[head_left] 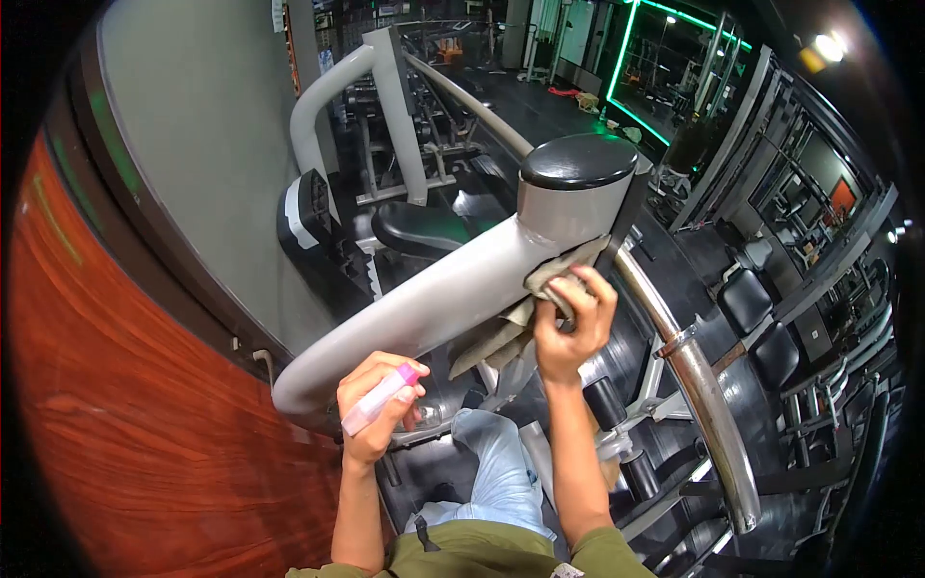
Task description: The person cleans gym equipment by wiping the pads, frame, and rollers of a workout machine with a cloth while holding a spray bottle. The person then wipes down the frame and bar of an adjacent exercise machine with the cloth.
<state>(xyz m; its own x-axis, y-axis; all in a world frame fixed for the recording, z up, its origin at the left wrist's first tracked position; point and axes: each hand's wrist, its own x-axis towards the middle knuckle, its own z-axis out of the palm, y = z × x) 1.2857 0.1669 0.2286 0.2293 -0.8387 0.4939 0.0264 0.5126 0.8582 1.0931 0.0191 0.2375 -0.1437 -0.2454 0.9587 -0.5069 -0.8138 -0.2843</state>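
My left hand (374, 409) is wrapped round a small clear bottle (378, 401) with a pink top, tilted up to the right. My right hand (578, 323) grips a greyish-beige cloth (551, 275) and presses it against the underside of a thick silver-grey machine frame (424, 289), near its upright end. Part of the cloth hangs down to the left of my right hand. A glossy black oval cap (580, 160) tops the upright post just above the cloth. The bottle is below the frame's lower left part, apart from the cloth.
A reddish wood panel (145, 424) and a grey wall stand close on the left. To the right, a curved chrome bar (708, 414) slopes down past my right arm. Behind the frame is a black padded seat (419, 227). More gym machines stand further right.
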